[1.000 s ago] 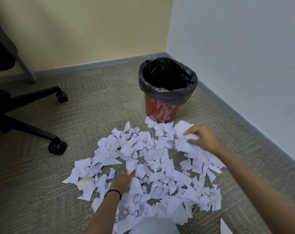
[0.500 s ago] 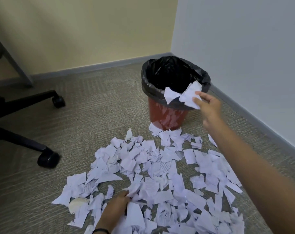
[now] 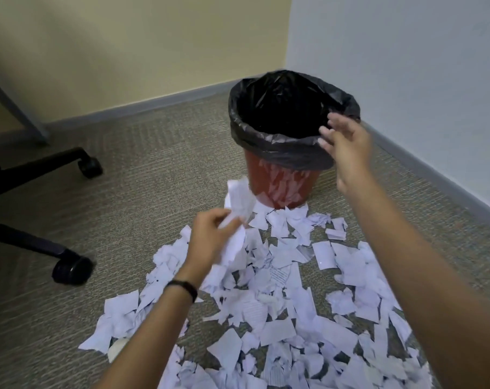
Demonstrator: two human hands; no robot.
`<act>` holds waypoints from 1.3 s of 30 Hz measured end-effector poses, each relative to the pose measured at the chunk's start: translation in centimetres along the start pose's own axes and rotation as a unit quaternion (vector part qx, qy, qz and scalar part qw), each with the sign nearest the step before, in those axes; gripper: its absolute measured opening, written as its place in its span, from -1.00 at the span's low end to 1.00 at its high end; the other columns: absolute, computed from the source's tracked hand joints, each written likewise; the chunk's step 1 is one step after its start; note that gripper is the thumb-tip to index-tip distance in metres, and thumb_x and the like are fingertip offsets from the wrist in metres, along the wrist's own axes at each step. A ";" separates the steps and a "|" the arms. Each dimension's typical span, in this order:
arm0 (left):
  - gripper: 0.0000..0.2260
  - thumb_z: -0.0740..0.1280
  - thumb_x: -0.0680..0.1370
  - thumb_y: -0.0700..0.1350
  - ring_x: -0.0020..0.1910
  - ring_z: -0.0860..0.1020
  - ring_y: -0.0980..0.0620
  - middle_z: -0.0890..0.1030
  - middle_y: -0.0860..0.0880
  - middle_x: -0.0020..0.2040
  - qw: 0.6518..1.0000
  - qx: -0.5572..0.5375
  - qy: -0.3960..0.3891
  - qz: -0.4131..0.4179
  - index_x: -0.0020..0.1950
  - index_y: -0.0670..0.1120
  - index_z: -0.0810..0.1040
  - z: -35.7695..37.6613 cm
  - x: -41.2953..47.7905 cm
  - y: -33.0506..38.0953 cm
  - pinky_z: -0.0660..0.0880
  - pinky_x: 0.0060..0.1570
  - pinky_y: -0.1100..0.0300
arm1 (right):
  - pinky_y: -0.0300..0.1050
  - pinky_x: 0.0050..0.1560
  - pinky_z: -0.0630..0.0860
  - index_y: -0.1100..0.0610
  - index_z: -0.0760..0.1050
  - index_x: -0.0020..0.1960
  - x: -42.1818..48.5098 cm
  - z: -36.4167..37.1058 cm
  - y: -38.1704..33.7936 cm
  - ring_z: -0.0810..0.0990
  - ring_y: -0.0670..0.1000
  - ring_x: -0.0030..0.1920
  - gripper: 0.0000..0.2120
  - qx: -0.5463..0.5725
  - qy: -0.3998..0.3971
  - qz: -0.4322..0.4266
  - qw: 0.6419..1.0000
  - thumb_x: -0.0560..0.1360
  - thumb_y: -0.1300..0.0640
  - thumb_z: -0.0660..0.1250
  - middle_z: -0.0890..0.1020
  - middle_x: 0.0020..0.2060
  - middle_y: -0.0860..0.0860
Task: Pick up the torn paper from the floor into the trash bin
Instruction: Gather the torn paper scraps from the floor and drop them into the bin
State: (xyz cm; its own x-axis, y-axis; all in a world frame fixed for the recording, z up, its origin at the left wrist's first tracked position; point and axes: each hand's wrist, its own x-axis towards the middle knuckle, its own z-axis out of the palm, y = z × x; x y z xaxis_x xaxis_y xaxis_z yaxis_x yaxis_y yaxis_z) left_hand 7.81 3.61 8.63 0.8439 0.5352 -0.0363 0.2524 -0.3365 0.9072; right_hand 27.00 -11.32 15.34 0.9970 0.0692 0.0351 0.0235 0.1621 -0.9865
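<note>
A red trash bin point(image 3: 283, 189) lined with a black bag point(image 3: 266, 147) stands in the room's corner. Torn white paper point(image 3: 280, 313) lies scattered over the carpet in front of it. My left hand point(image 3: 210, 240) grips a bunch of torn paper pieces point(image 3: 238, 209), raised above the pile and left of the bin's base. My right hand point(image 3: 347, 147) hovers at the bin's near right rim, fingers spread and empty.
An office chair base with black castors point(image 3: 72, 269) stands at the left. A grey desk leg point(image 3: 16, 108) leans at the far left. Walls and grey skirting point(image 3: 434, 175) close in behind and right of the bin.
My right hand let its paper go into the bin and now is empty. My left hand rose from the pile with a bunch of paper, moving toward the bin.
</note>
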 end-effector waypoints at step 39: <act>-0.41 0.21 0.58 -0.07 0.52 0.02 -0.19 0.01 -0.13 0.54 0.845 0.463 -0.261 -0.054 0.54 0.01 0.00 11.2 -1.3 -11.4 0.20 0.38 -0.22 | 0.04 0.38 0.21 0.06 -0.01 0.52 -6.9 -18.0 19.6 0.07 0.25 0.50 -0.22 -0.569 -0.204 0.156 0.782 0.47 0.08 0.39 0.02 0.47 0.29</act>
State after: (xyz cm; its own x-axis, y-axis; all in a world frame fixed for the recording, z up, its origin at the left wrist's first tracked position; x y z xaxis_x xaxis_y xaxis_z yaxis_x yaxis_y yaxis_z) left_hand 9.15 -1.92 -6.36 0.8244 0.2682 -0.4984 0.4000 -0.8991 0.1778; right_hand 21.93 -26.30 -7.15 0.8666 0.2761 -0.4157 0.0657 -0.8888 -0.4535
